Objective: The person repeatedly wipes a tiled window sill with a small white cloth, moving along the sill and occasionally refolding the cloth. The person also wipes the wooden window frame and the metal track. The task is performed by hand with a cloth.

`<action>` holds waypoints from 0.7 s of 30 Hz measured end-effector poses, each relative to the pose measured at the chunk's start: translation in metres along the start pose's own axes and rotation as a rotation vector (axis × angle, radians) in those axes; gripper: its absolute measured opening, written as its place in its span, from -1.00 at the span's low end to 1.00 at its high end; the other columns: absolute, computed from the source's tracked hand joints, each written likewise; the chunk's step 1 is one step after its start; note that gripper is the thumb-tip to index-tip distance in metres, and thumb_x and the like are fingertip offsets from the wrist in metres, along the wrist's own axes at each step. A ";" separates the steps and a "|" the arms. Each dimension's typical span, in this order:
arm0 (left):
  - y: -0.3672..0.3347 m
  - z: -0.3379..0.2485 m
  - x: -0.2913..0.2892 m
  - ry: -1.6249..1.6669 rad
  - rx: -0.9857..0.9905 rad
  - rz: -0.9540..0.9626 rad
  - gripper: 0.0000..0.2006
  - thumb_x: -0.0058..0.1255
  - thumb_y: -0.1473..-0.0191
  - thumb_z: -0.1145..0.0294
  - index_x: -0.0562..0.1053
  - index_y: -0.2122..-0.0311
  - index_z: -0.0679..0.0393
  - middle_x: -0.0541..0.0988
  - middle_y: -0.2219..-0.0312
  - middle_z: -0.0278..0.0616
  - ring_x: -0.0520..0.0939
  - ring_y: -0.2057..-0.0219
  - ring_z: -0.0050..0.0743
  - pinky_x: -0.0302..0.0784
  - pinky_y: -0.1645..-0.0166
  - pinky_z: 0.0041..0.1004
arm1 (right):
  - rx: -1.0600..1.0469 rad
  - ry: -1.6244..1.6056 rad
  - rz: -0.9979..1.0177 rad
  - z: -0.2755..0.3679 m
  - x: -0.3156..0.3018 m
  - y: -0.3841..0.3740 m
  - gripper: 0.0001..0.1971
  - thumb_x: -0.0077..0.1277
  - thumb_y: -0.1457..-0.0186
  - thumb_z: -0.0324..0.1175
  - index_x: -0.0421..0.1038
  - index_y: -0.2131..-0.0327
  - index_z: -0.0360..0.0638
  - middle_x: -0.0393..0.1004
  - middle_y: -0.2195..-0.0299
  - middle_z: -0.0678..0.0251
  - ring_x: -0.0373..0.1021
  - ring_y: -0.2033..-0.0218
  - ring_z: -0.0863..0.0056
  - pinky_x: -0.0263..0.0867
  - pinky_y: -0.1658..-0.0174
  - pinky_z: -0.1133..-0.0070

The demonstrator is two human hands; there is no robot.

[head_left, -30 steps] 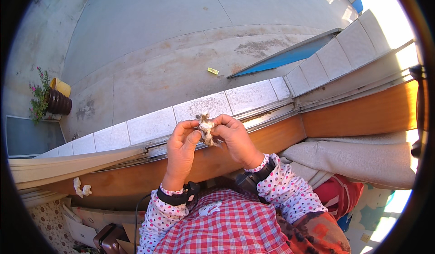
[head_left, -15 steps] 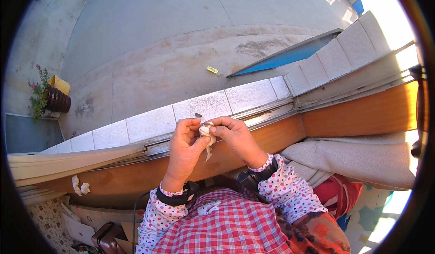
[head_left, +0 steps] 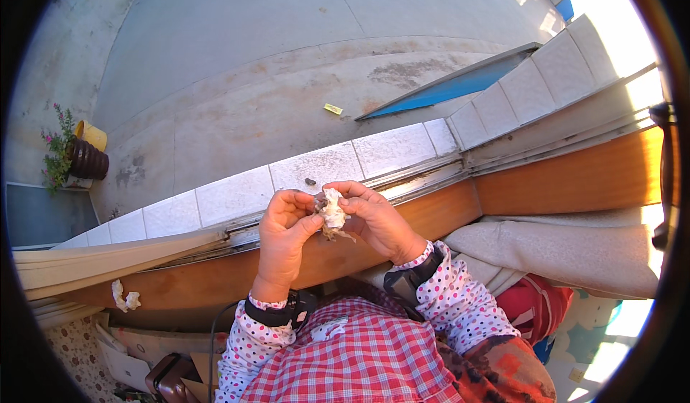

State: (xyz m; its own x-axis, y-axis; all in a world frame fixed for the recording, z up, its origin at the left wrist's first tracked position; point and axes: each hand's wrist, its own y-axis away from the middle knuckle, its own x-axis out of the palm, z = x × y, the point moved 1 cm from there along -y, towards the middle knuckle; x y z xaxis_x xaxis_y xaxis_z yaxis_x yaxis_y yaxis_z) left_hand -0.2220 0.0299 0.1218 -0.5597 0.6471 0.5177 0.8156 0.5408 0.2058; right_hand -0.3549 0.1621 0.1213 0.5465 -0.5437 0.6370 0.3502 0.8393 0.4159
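Observation:
Between my two hands, above the wooden windowsill [head_left: 374,234], is what looks like a cotton boll [head_left: 333,210], white and fluffy with dry brownish husk at its side and lower end. My left hand [head_left: 282,238] pinches its left side with thumb and fingertips. From the right, my right hand [head_left: 384,225] grips the white part between thumb and forefinger. Two small white tufts [head_left: 126,295] lie at the left end of the sill. A small dark bit [head_left: 310,182] rests on the tiled outer ledge [head_left: 237,191] just beyond my fingers.
The metal window track [head_left: 424,175] runs between sill and tiles. Bunched curtains hang at left and right [head_left: 560,252]. Outside are a concrete yard [head_left: 251,36], a potted plant [head_left: 90,159], a blue panel [head_left: 460,83] and a small yellow packet [head_left: 333,108]. A brown case [head_left: 169,374] stands below left.
The cotton boll has been turned and pulled wider, so more white fluff shows between my hands. My left hand has shifted slightly left. Both hands keep their hold.

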 end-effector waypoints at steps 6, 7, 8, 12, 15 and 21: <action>-0.008 -0.008 0.001 -0.192 0.049 0.065 -0.73 0.17 -0.15 0.68 0.44 0.05 0.24 0.57 0.13 -0.22 0.63 0.09 -0.49 0.62 0.00 -0.47 | 0.113 -0.233 0.209 0.000 0.007 0.007 -0.52 -0.04 -0.41 -0.24 0.27 -0.30 -0.20 0.49 -0.07 0.29 0.46 -0.08 0.45 0.48 -0.11 0.38; -0.010 -0.011 0.001 -0.282 0.043 0.064 -0.72 0.17 -0.14 0.69 0.45 0.05 0.25 0.57 0.10 -0.20 0.64 0.07 -0.48 0.63 0.00 -0.46 | 0.105 -0.262 0.197 -0.003 0.008 0.007 -0.52 -0.05 -0.41 -0.24 0.27 -0.30 -0.20 0.49 -0.07 0.29 0.46 -0.08 0.45 0.48 -0.12 0.37; -0.010 -0.014 0.002 -0.381 0.105 0.072 -0.69 0.16 -0.13 0.70 0.45 0.02 0.25 0.55 0.07 -0.18 0.64 0.06 -0.45 0.63 0.00 -0.47 | 0.108 -0.295 0.177 -0.006 0.009 0.007 -0.52 -0.05 -0.42 -0.23 0.27 -0.30 -0.21 0.49 -0.08 0.29 0.46 -0.09 0.44 0.48 -0.12 0.37; -0.010 -0.019 0.004 -0.503 0.185 0.070 -0.57 0.13 -0.10 0.72 0.44 -0.10 0.27 0.48 -0.05 -0.11 0.65 0.02 -0.34 0.60 -0.01 -0.45 | 0.029 -0.335 0.171 -0.010 0.006 0.006 -0.53 0.02 -0.39 -0.28 0.29 -0.29 -0.17 0.55 0.00 0.27 0.55 0.01 0.40 0.53 -0.02 0.44; -0.004 -0.011 -0.007 -0.546 0.244 0.009 -0.54 0.11 -0.11 0.68 0.43 -0.15 0.26 0.49 -0.05 -0.12 0.65 0.00 -0.26 0.55 -0.07 -0.39 | -0.038 -0.237 0.049 0.016 -0.014 0.014 -0.61 0.10 -0.34 -0.29 0.39 -0.17 -0.19 0.59 0.06 0.27 0.58 0.09 0.44 0.53 0.06 0.52; 0.050 0.016 -0.080 -0.920 0.288 -0.216 -0.70 0.10 -0.13 0.65 0.52 0.01 0.27 0.61 0.07 -0.09 0.63 0.00 -0.21 0.49 -0.16 -0.26 | -0.306 0.719 -0.531 0.113 -0.101 0.055 -0.78 0.20 -0.20 -0.37 0.55 0.12 -0.25 0.61 0.24 0.34 0.53 0.28 0.56 0.45 0.17 0.62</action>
State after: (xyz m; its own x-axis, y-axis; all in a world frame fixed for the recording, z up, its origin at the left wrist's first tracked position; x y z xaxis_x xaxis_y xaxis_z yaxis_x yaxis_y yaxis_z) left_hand -0.1390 0.0137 0.0779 -0.6880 0.6185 -0.3795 0.6837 0.7278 -0.0534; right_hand -0.4766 0.2624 0.1526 0.5605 -0.8079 -0.1819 0.8167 0.5028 0.2833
